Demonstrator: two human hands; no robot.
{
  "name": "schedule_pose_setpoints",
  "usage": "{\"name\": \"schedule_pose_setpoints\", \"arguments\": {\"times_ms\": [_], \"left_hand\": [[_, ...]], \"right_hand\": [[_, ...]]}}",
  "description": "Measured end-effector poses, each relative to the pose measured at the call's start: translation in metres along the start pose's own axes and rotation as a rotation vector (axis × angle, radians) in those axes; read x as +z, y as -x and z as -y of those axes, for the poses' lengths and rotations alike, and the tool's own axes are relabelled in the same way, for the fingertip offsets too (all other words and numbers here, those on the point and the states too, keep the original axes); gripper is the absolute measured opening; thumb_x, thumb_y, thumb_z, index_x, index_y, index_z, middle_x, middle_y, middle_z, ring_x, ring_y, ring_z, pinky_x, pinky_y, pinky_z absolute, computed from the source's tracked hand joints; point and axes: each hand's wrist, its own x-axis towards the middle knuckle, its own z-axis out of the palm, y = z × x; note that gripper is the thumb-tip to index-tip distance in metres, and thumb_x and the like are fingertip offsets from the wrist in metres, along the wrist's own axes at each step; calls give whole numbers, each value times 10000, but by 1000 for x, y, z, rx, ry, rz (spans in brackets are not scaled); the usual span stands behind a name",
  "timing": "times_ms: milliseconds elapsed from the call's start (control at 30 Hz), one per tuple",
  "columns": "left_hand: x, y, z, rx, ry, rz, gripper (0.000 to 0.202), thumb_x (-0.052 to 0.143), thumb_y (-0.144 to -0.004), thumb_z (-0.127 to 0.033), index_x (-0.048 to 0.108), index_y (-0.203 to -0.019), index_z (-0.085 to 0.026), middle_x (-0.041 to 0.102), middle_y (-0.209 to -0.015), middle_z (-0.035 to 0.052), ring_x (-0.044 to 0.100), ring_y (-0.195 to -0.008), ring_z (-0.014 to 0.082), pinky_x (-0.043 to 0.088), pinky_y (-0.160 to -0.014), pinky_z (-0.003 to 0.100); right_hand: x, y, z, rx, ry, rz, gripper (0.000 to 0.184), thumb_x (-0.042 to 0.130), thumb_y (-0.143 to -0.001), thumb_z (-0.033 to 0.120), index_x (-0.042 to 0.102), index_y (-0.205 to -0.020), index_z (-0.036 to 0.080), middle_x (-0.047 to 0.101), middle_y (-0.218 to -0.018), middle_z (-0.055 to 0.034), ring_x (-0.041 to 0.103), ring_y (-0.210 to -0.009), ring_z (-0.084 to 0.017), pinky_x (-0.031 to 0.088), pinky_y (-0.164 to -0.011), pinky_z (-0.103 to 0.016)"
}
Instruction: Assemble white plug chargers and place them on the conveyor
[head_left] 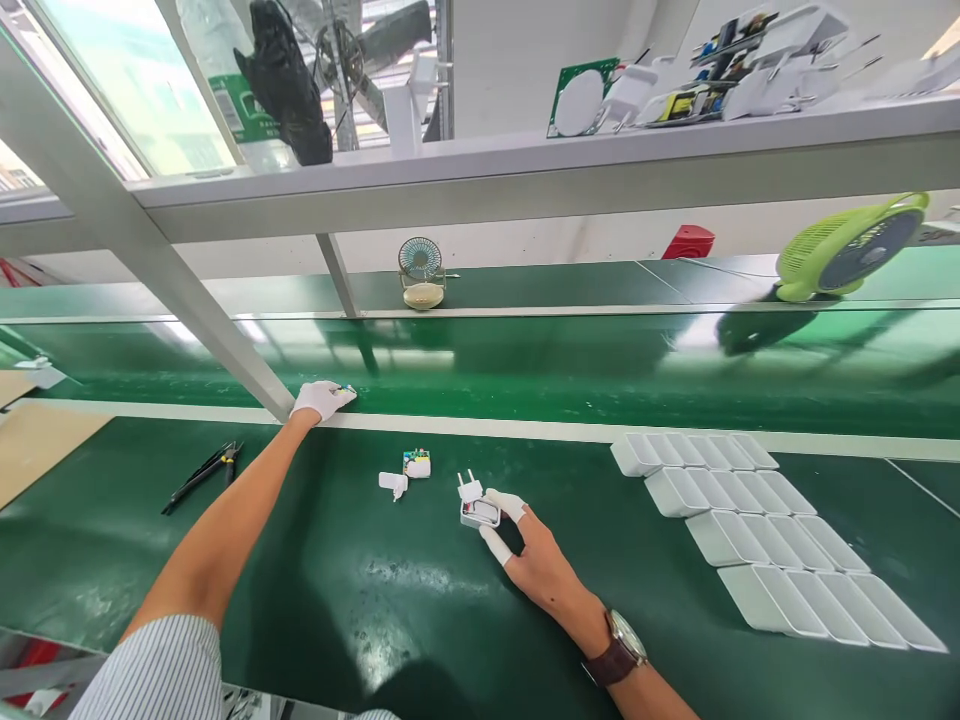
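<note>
My left hand [321, 400], in a white glove, reaches to the near edge of the green conveyor belt [510, 370]. Its fingers are closed on a small circuit board [346, 390], mostly hidden by the glove. With white covers on thumb and finger, my right hand [529, 550] grips a white charger housing [478, 514] just above the green bench. A two-pin plug piece [470, 488] sits at the housing's far end, pins pointing away. Between my hands lie another small circuit board [417, 463] with a white part and a white plug piece [394, 484].
Cutting pliers [202, 475] lie left of my left forearm. White housings [780, 540] stand in several rows at the right. A slanting metal post [187, 290] rises beside my left hand. A shelf [525, 180] crosses above; a green fan [851, 250] stands beyond the belt.
</note>
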Motion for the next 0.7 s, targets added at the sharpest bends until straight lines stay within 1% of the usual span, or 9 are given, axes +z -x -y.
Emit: {"name": "schedule_pose_setpoints", "arguments": {"times_ms": [167,233,267,367,400,467,533,600,700], "left_hand": [[18,47,-45,196,87,114,473,642,-775,-563,741,-1048,-189,760,-877,36,670,-867,201,492,-780,248],[27,72,-64,311,115,229,447,652,-765,-548,746,-1013,-188,734,-784,36,674,-770,201,503,-724,267],[31,84,-73,322,141,282,485,657,-758,-558,732,-1060,-186,727,-783,39,680,-737,202,511,-706,276],[39,107,-89,347,94,342,739,743,-663,-561,613,-1301,-211,716,-1050,81,709,-825,246,539,-750,318],[40,110,-93,362,31,335,790,767,-638,-527,579,-1344,-226,682,-1165,101,708,-889,270,543,-784,337],[43,112,-98,379,-97,309,731,753,-659,-419,574,-1346,-241,615,-1291,125,693,-977,299,540,-837,362],[47,109,-104,364,-145,301,600,673,-718,-309,598,-1309,-234,610,-1290,129,695,-969,287,541,-837,358],[52,107,-116,366,-124,313,560,620,-735,-249,605,-1295,-236,627,-1260,117,702,-929,266,544,-811,343],[63,110,-153,486,-79,334,554,635,-710,-229,631,-1264,-241,659,-1209,118,699,-928,276,540,-809,355]], "right_hand": [[-1,0,2,-67,9,-1,422,539,-935,242,515,-1356,239,663,-1224,-104,668,-1101,-259,576,-954,-460],[0,-1,3,-90,6,-11,405,540,-931,232,527,-1336,231,670,-1197,-103,672,-1085,-258,578,-944,-455],[0,-1,4,-99,6,-18,400,540,-928,227,531,-1328,228,673,-1185,-103,673,-1080,-258,579,-939,-452],[-3,-2,10,-101,24,-6,404,542,-919,204,543,-1321,233,682,-1161,-96,677,-1059,-254,582,-919,-435],[-5,-2,13,-100,36,6,403,542,-916,195,549,-1317,236,685,-1156,-93,677,-1053,-250,580,-917,-427],[-11,1,19,-111,70,41,395,546,-912,179,560,-1303,230,694,-1143,-90,675,-1041,-244,572,-920,-418],[-19,8,27,-132,111,64,382,554,-907,171,570,-1287,206,700,-1139,-100,668,-1048,-247,564,-922,-416],[-28,19,33,-145,136,90,366,561,-902,168,584,-1265,203,703,-1141,-99,664,-1052,-245,567,-907,-400],[-39,41,42,-135,126,91,340,566,-902,170,600,-1234,235,697,-1168,-82,665,-1048,-224,573,-882,-365]]}}
